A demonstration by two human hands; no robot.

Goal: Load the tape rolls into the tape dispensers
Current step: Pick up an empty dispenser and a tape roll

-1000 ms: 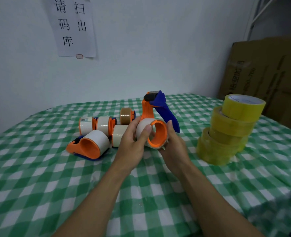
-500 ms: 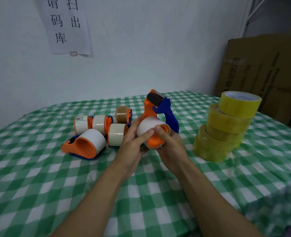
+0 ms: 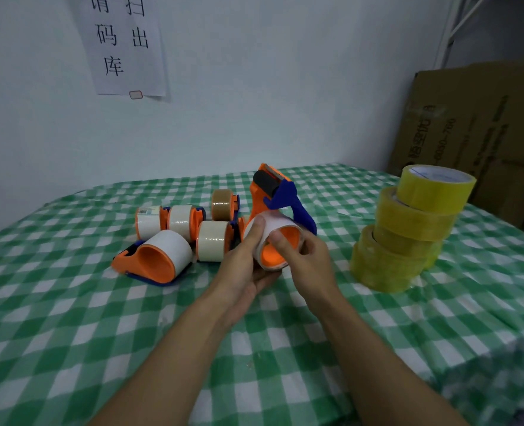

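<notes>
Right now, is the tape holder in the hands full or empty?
Full: a white tape roll sits around the orange hub of the dispenser that the left hand and right hand grip.

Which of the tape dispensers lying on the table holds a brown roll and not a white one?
The dispenser farthest back, nearest the wall, just left of the held dispenser. The others lying there carry white rolls.

One head-worn wide-angle view, close above the checked table (image 3: 70,333), forward and slightly downward toward the white wall (image 3: 285,103).
</notes>
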